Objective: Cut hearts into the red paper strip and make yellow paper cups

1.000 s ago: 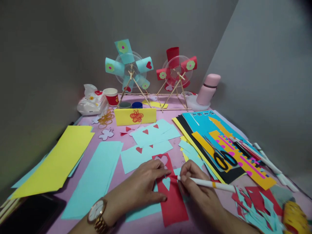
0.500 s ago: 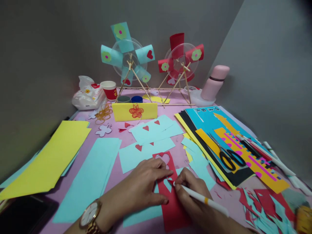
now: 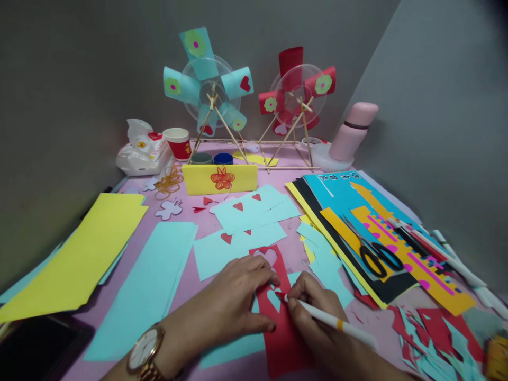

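My right hand point(image 3: 317, 312) grips a white marker point(image 3: 325, 316) with a red tip. The tip is at the edge of a heart-shaped hole in a red paper strip point(image 3: 283, 338). My left hand point(image 3: 242, 296) lies on the strip's left side, fingers stretched out, pressing it down; a watch point(image 3: 146, 349) is on that wrist. Light blue paper point(image 3: 234, 353) lies under the strip and shows through the hole. Just beyond the hands are light blue sheets point(image 3: 210, 259) bearing small red hearts point(image 3: 226, 238).
Paper windmills on stick frames point(image 3: 213, 100) stand at the back. Scissors point(image 3: 375, 256) lie on coloured sheets at right, near several markers. Red and blue scraps point(image 3: 432, 338) lie front right. Yellow paper point(image 3: 79, 254) and a dark phone-like slab point(image 3: 43, 344) are at left. A pink bottle point(image 3: 353, 132) leans behind.
The marker tip has shifted slightly along the upper right edge of the heart hole, my right hand moving with it. My left hand stays on the strip. The view has tilted slightly.
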`<state>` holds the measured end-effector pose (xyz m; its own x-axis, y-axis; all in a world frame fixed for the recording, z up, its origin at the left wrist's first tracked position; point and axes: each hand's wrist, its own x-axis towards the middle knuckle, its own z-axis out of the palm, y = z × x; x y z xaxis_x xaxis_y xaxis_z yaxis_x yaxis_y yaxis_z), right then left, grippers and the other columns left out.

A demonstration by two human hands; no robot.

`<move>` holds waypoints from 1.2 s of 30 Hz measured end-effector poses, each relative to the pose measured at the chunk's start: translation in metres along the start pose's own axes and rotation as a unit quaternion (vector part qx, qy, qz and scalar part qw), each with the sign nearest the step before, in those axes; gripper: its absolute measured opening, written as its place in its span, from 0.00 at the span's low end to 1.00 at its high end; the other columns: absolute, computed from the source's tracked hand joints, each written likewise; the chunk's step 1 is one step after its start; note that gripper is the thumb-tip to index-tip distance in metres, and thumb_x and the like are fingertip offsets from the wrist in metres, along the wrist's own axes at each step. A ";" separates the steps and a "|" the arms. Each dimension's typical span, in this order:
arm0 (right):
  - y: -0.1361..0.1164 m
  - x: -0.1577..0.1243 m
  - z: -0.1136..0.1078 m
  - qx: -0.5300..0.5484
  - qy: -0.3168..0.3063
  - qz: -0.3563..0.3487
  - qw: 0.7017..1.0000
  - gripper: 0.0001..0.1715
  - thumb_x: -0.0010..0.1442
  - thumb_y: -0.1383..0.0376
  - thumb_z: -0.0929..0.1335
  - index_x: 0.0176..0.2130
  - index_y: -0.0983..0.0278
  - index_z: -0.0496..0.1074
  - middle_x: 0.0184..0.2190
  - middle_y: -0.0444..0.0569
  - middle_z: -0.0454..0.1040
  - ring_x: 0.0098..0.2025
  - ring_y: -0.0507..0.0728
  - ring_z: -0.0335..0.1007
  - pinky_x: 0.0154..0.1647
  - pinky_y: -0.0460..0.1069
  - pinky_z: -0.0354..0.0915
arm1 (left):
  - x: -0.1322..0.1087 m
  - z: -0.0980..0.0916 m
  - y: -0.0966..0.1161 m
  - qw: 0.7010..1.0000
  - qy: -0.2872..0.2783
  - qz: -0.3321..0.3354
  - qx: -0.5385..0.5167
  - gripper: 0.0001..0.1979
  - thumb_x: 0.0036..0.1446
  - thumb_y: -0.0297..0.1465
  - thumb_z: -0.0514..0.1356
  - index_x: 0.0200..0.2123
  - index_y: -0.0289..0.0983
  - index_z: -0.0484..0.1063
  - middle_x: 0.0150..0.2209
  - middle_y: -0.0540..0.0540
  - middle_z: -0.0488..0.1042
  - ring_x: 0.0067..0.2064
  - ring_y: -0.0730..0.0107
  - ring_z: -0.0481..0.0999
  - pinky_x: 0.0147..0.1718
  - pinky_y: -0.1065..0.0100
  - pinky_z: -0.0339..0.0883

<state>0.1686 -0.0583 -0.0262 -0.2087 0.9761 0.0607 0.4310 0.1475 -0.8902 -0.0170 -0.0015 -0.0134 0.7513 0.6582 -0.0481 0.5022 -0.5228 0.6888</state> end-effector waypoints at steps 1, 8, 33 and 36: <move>-0.001 0.001 0.000 0.001 0.002 0.005 1.000 0.07 0.58 0.67 0.58 0.28 0.59 0.56 0.17 0.37 0.60 0.17 0.50 0.56 0.18 0.44 0.54 | 0.000 0.000 0.000 1.000 -0.002 -0.001 -0.001 0.22 0.46 0.32 0.71 0.44 0.42 0.67 0.42 0.50 0.67 0.46 0.62 0.66 0.48 0.62 0.59; -0.007 0.005 0.003 -0.019 0.021 0.034 0.999 0.08 0.56 0.63 0.57 0.25 0.59 0.56 0.16 0.37 0.57 0.16 0.50 0.54 0.17 0.45 0.50 | -0.001 0.000 0.000 1.000 0.002 0.001 -0.002 0.23 0.46 0.30 0.70 0.45 0.43 0.67 0.43 0.50 0.67 0.47 0.61 0.66 0.49 0.61 0.59; -0.009 0.006 0.004 -0.035 -0.010 0.095 0.995 0.08 0.56 0.60 0.56 0.26 0.58 0.55 0.18 0.40 0.60 0.19 0.53 0.57 0.21 0.47 0.51 | 0.000 -0.004 0.005 1.000 -0.016 -0.010 0.006 0.20 0.47 0.28 0.68 0.44 0.42 0.67 0.42 0.50 0.66 0.46 0.61 0.65 0.48 0.60 0.58; -0.010 0.005 0.004 -0.037 -0.015 0.084 0.996 0.07 0.57 0.61 0.56 0.27 0.58 0.54 0.18 0.40 0.60 0.19 0.53 0.58 0.21 0.47 0.51 | 0.000 -0.004 0.006 1.000 -0.015 -0.009 0.008 0.20 0.47 0.28 0.68 0.44 0.42 0.67 0.42 0.50 0.66 0.47 0.61 0.65 0.48 0.60 0.58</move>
<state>0.1595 -0.0555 -0.0189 -0.1535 0.9831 -0.0997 0.5254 -0.0043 -0.8509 -0.0156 -0.0021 -0.0068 0.7547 0.6510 -0.0815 0.5214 -0.5198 0.6767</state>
